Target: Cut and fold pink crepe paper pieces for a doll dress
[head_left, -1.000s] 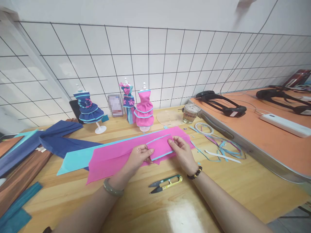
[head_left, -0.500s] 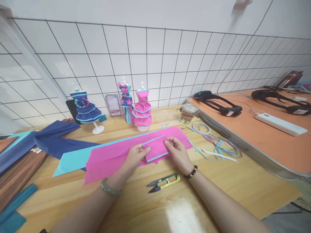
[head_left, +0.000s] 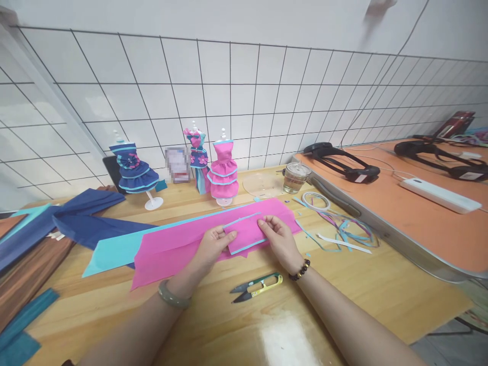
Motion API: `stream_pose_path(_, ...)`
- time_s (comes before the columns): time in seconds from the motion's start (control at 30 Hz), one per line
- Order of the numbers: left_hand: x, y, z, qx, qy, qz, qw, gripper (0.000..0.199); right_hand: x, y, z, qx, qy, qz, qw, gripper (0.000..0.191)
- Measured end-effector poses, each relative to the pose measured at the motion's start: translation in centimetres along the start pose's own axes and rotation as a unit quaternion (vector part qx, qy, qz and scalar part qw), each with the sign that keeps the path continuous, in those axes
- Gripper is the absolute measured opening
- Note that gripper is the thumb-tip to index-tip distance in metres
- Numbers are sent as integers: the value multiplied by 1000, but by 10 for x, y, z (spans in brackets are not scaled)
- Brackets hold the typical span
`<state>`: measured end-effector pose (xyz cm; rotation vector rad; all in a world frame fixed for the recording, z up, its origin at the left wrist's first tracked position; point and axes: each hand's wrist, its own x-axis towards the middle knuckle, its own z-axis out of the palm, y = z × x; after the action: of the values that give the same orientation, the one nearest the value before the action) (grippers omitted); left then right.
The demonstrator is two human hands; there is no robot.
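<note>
While both hands (head_left: pixel 213 245) (head_left: pixel 282 241) pinch a blue-edged pink rectangle (head_left: pixel 246 234), snips (head_left: pixel 252 294) rest on glossy wood (head_left: pixel 213 330).

1 blue-edged pink piece (head_left: pixel 246 234), 3 mannequins (head_left: pixel 223 173), 1 snipper (head_left: pixel 255 294)

From your right hand (head_left: pixel 280 239) you can pass over bare wood toward the near right corner of the bench (head_left: pixel 381 290). Snips (head_left: pixel 263 285) obstruct the near-edge side; dressed mannequins (head_left: pixel 223 175) stand by the far edge.
</note>
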<state>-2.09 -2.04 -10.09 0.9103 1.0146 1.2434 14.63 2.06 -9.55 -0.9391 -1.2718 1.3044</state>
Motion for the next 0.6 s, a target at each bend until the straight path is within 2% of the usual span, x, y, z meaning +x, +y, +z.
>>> stream_pose_path(0.23,0,1,0,-4,-4,1,1000,24,0,0,-1,8,4,-4,1000,26)
stream_pose_path(0.6,2,0,-1,-11,-27,-1,1000,35,-1,-1,1,-2,-6,-7,1000,27)
